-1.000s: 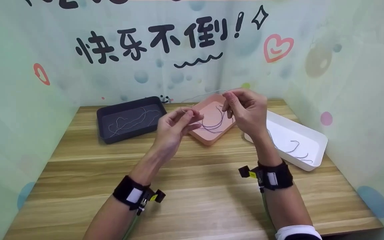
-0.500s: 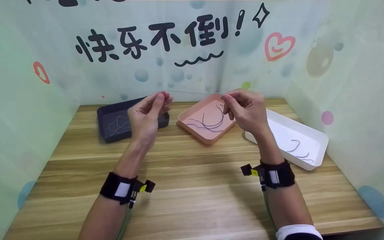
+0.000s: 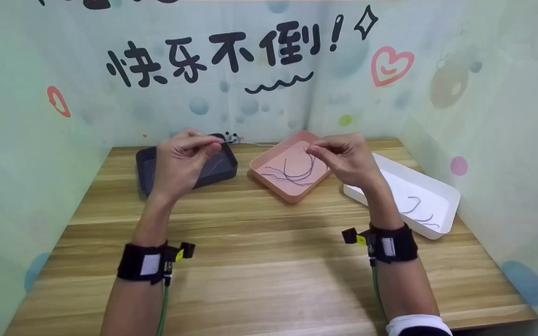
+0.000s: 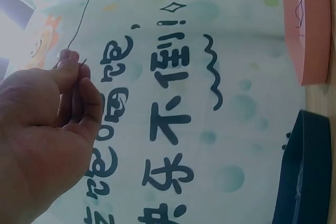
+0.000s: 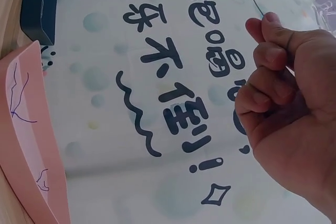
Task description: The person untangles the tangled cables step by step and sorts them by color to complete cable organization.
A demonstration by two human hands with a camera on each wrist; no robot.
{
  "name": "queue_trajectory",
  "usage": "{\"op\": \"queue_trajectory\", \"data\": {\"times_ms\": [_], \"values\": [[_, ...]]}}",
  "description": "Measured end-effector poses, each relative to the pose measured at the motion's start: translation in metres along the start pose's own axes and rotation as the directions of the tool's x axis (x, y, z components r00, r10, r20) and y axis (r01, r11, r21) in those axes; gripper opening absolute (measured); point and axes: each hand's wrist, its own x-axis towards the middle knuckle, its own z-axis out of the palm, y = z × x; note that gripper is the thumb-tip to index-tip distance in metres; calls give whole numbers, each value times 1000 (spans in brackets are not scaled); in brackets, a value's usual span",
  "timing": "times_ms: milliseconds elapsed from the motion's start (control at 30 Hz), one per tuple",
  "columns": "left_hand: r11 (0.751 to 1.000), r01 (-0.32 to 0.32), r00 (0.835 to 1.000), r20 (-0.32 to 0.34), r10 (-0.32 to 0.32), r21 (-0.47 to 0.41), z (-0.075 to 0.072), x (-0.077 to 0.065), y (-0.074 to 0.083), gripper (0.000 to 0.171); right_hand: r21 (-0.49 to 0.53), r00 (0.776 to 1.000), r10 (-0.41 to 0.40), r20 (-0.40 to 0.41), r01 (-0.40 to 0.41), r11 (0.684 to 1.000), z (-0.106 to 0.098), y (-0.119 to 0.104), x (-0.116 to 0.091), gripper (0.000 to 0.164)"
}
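Note:
A thin thread (image 3: 264, 144) stretches nearly level between my two hands, above the trays. My left hand (image 3: 180, 158) pinches one end between thumb and forefinger, over the dark tray (image 3: 187, 183). In the left wrist view a short tail of the thread (image 4: 85, 19) pokes out past the fingertips. My right hand (image 3: 348, 158) pinches the other end beside the pink tray (image 3: 292, 195); the right wrist view shows its remaining fingers curled in toward the palm. Several purplish threads (image 3: 292, 178) lie in the pink tray, and pale threads (image 3: 215, 164) in the dark one, partly hidden by my left hand.
A white tray (image 3: 430, 200) with several short grey threads (image 3: 411, 205) sits at the right, partly behind my right wrist. All three trays stand on a wooden table (image 3: 269, 261). A printed curtain (image 3: 269, 107) closes off the back and sides.
My left hand has moved left, away from my right hand, from before the pink tray to over the dark one. The slack thread has straightened between them. My right hand has barely moved.

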Motion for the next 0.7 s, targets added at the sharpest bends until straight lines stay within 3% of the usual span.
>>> {"op": "queue_trajectory", "data": {"times_ms": [100, 233, 367, 500, 700], "values": [[985, -82, 994, 79, 71, 152, -9, 0, 2, 8, -86, 999, -29, 31, 32, 996, 2, 0, 0, 8], [961, -138, 982, 157, 101, 241, -19, -5, -10, 8, -133, 998, -25, 61, 33, 991, 7, 5, 0, 7], [957, -58, 986, 169, 10, 284, -34, -11, -28, 10, -116, 999, 26, 46, -20, 993, 18, 14, 3, 8], [936, 48, 984, 143, -104, 350, -55, -15, -44, 8, -55, 995, 45, 85, -41, 998, 31, 14, 13, 14], [897, 98, 988, 68, -141, 432, -84, -19, -68, 11, -28, 971, 187, 150, -185, 982, 61, 46, 37, 8]]}}
